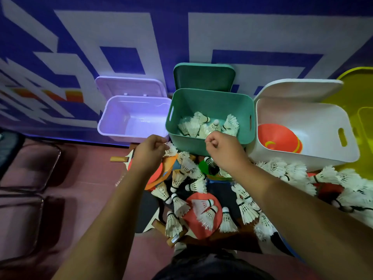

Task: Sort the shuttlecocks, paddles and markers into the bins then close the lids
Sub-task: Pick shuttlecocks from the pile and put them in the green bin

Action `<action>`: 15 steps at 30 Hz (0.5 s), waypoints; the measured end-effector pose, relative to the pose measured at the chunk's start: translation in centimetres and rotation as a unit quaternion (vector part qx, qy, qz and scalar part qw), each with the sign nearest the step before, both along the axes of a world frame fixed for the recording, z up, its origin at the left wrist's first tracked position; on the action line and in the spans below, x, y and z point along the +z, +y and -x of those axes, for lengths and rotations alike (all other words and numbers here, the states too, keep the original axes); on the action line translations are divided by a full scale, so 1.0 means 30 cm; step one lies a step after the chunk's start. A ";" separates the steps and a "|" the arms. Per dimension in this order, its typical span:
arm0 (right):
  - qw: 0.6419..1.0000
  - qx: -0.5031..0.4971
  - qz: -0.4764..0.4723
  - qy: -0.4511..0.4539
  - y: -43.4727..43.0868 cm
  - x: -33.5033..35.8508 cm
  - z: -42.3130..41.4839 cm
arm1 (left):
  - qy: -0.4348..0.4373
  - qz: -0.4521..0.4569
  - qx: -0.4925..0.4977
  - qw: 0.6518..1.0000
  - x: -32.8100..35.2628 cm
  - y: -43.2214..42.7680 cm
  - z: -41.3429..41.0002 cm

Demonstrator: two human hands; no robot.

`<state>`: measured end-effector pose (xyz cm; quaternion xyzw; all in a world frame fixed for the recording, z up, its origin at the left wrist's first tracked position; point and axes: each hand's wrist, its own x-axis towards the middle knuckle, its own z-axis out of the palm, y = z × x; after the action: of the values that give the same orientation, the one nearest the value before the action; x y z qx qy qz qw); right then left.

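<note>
Floor (86, 178): left hand (149, 153) pinches shuttlecock (171, 149); right hand (223, 151) fisted by green bin (182, 139)

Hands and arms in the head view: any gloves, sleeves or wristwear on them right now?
No gloves on the left hand or right hand. The left forearm and right forearm are bare to the frame's edge: no sleeve, watch, band or ring visible. Dark clothing shows at the bottom of the view between the arms.

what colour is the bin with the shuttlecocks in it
Teal green. The bin shows best in the head view, the only one here.
</note>
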<state>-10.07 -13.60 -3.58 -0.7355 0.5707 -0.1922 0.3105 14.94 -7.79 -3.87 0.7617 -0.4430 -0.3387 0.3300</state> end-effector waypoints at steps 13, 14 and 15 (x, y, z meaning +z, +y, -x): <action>0.991 0.104 -0.076 0.042 0.133 -0.173 -0.103 | 0.055 -0.066 0.060 0.995 -0.143 0.274 -0.025; 0.989 0.117 -0.077 0.048 0.144 -0.182 -0.108 | 0.045 -0.077 0.049 0.995 -0.153 0.298 -0.020; 0.986 0.139 -0.078 0.054 0.157 -0.191 -0.113 | 0.032 -0.088 0.039 0.995 -0.164 0.322 -0.014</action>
<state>-6.66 -8.88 -9.30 -0.7905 0.4924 -0.0619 0.3589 15.37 1.88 -8.80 0.7933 -0.3707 -0.3877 0.2881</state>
